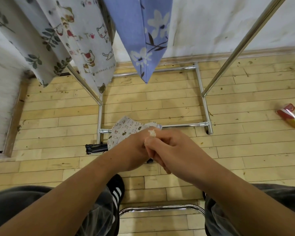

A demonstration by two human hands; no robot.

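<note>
Head view: the person sits facing a chrome drying rack (pixel 180 125) on a plank floor (pixel 160 103). Both hands meet at centre frame, just above the rack's near base bar. The left hand (pixel 133 150) has its fingers curled under, gripping a small cat-print cloth (pixel 126 130). The cloth bunches out beyond the knuckles and hangs toward the floor. The right hand (pixel 174 150) presses against the left with its fingers folded in. It looks to pinch the same cloth, since a scrap pokes up between the two thumbs. How much fabric sits inside the right palm is hidden.

Handling judgement: the cloth is thin, light and limp, and it crumples easily. It is not fragile or slippery, but it will sag unless held at two spread points. It is best taken by an edge or by two corners and pulled taut before it goes over a rail.

Three cloths hang on the rack: a leaf-print cloth (pixel 41 40), a larger cat-print sheet (pixel 92 48) and a blue floral cloth (pixel 143 40). A red-yellow packet (pixel 291 115) lies on the floor well to the right. A black shoe (pixel 116 189) shows below the arms.
</note>
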